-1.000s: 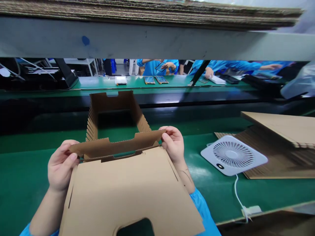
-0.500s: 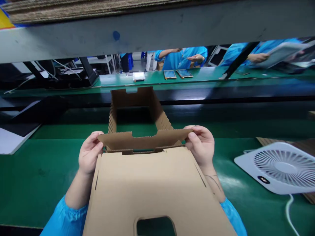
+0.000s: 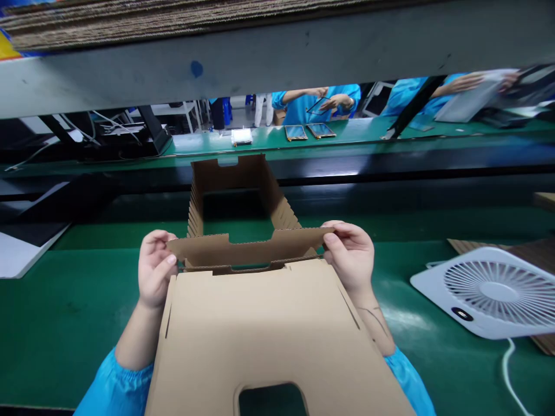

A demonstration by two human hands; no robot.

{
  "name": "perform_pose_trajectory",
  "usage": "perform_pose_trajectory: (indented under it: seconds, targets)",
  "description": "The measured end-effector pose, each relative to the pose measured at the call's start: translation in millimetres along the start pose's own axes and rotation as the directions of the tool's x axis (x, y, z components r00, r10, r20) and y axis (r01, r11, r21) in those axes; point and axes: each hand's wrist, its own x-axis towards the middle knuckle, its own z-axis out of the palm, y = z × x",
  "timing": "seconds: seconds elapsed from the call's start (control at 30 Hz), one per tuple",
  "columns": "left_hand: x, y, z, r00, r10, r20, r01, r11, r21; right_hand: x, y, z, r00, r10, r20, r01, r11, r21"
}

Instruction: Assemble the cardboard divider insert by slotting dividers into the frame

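Observation:
A brown cardboard box [image 3: 255, 323] stands close in front of me, with an oblong cutout in its near part and narrow slits by both sides. At its far edge a notched flap [image 3: 251, 245] is raised. My left hand [image 3: 155, 268] pinches the flap's left end between thumb and fingers. My right hand [image 3: 350, 254] grips its right end, thumb on the near side. Just behind the flap stands an open cardboard frame [image 3: 281, 205] with slotted side walls. Whether it joins the box is hidden.
A white fan [image 3: 498, 292] lies at the right on cardboard sheets [image 3: 544, 344], its cable trailing forward. Black and white sheets [image 3: 26, 251] lie at left. A grey shelf beam [image 3: 277, 58] crosses above, carrying stacked cardboard [image 3: 173, 26]. Beyond, co-workers in blue [image 3: 312, 107] handle parts near small screens [image 3: 321, 130].
The view has shifted slightly. My left fingers have parted a little at the flap's end; my right grip looks the same. Across the bench, the co-workers' hands have moved.

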Motion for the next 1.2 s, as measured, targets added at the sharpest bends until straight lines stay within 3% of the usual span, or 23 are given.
perform_pose_trajectory:
  seconds: [0.23, 0.43, 0.67, 0.83, 1.03, 1.2]
  targets:
    - [1.9, -7.8, -3.8, 0.994, -0.104, 0.029, 0.102, 0.993, 0.050, 0.7, 0.5, -0.8, 1.000, 0.020, -0.005, -0.021, 0.999, -0.029]
    - [-3.3, -29.7, -11.6, 0.991, -0.130, -0.020, 0.131, 0.989, 0.069, 0.2, 1.4, -4.8, 0.998, 0.057, 0.010, -0.056, 0.998, -0.032]
    - [1.5, -45.0, -24.1, 0.993, 0.104, -0.057, -0.075, 0.921, 0.382, 0.4, 0.6, -4.3, 0.998, 0.056, -0.001, -0.055, 0.997, -0.058]
    - [5.3, -36.6, -20.9, 0.981, 0.193, 0.009, -0.178, 0.881, 0.438, 1.0, -1.9, -2.7, 1.000, 0.030, -0.006, -0.031, 0.997, -0.068]
    - [13.0, -24.0, -18.5, 0.987, 0.052, 0.153, -0.104, 0.929, 0.356, 1.3, -2.2, -3.9, 1.000, 0.013, -0.016, -0.013, 0.999, -0.042]
    - [14.3, -28.9, -20.3, 0.981, -0.042, 0.189, -0.020, 0.948, 0.317, 1.0, -0.1, -4.8, 0.999, 0.024, -0.039, -0.025, 0.999, -0.033]
